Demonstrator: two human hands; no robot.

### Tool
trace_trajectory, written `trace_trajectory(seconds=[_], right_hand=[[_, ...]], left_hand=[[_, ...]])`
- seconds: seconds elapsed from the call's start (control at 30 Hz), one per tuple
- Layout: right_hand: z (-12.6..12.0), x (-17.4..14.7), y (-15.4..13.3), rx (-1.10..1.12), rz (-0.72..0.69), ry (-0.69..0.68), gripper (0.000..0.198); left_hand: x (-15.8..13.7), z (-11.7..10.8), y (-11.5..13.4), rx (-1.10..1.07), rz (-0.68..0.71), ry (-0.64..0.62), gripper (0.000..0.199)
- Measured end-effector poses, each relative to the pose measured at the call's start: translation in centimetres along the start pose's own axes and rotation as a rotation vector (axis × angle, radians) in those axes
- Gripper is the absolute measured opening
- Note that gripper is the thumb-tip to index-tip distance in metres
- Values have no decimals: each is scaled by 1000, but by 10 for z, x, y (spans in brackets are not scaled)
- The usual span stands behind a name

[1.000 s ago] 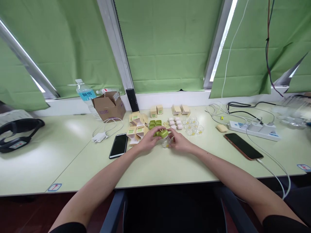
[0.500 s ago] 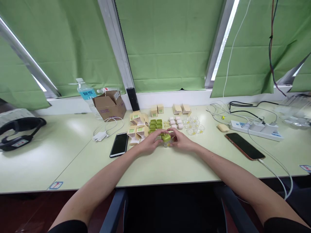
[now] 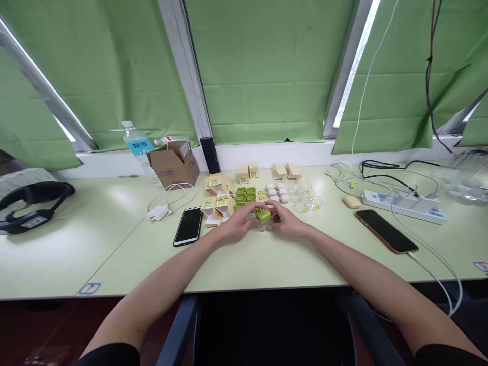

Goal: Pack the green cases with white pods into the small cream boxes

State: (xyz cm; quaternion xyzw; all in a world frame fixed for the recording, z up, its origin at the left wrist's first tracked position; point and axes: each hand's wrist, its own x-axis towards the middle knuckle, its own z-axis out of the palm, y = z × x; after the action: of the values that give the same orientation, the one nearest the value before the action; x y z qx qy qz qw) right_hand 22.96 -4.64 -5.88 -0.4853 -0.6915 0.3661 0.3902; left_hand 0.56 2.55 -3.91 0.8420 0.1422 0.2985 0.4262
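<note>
My left hand and my right hand meet near the middle of the table, fingers curled round a small clear container. A glossy green lid with a small loop on top sits over its clear base. Just beyond my fingers stand several green square cups, partly hidden by my left hand. Beside them lie tiny yellowish pieces, several white rounded blocks and a cluster of clear cups.
Folded cardboard boxes stand left of the cups, with more small boxes behind. A phone lies at left, another phone at right by a power strip. A brown carton and bottle stand back left.
The view has shifted slightly. Both hands stay round the green-lidded container, with almost no visible change in their grip.
</note>
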Motion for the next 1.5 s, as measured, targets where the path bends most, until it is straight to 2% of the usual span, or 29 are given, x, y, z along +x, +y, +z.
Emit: trace_trajectory(seconds=[0.3, 0.63, 1.07, 1.5], right_hand=[[2, 0, 2, 5, -5, 13, 73], [1, 0, 3, -17, -14, -10, 72], [0, 0, 4, -1, 4, -19, 75], [1, 1, 5, -31, 1, -1, 71]], left_hand=[[-1, 2, 4, -30, -22, -20, 38], [-1, -1, 3, 68, -14, -9, 38], [-1, -3, 2, 205, -22, -77, 33], [2, -8, 1, 345, 135, -191, 35]])
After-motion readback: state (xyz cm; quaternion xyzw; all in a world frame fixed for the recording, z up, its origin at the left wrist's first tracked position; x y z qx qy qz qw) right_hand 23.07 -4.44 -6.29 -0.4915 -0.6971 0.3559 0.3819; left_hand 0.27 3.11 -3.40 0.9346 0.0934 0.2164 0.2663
